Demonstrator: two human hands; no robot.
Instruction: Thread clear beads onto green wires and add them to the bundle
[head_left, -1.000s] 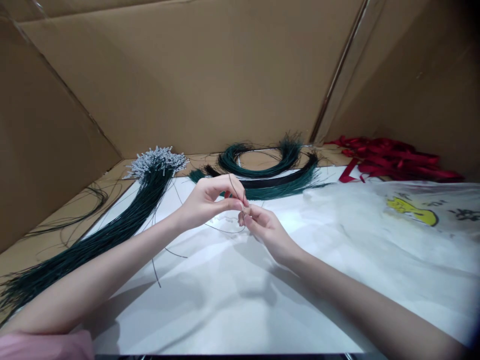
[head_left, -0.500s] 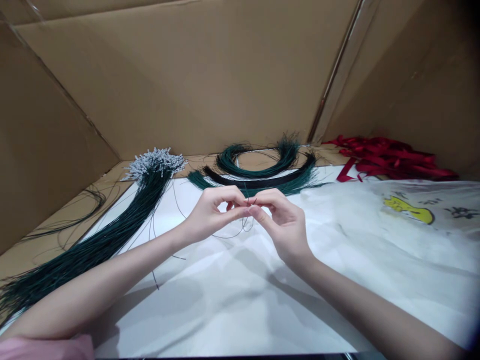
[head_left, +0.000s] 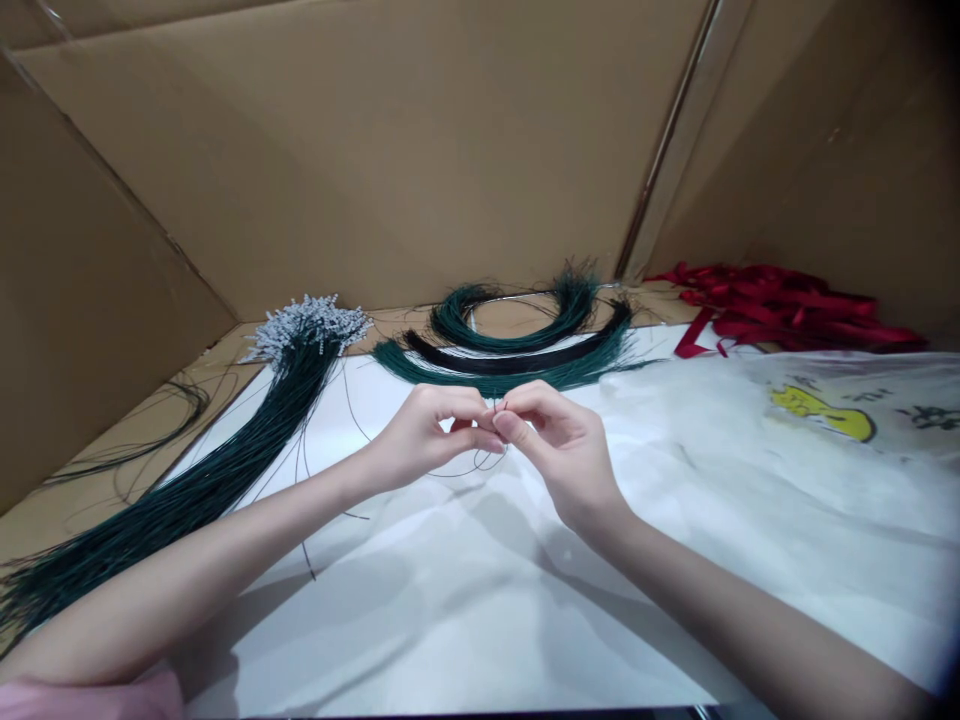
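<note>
My left hand and my right hand meet fingertip to fingertip above the white sheet. Between them they pinch a thin dark cord, whose short ends poke up at the fingertips while a small loop hangs below. The part inside the pinch is hidden by the fingers. Left of my left hand lies a thick bundle of dark green cords topped with pale grey-white tips. Just beyond both hands, curved bundles of green cords and black cords lie on the sheet.
Cardboard walls enclose the back and sides. A heap of red ribbon lies at the back right. In front of it spreads a translucent plastic bag with a yellow print. Loose dark strands lie at the left on cardboard.
Both hands have dropped very slightly, still pinching the cord. The fingertips have shifted a little, and the hanging loop looks smaller and lies flatter under them.
</note>
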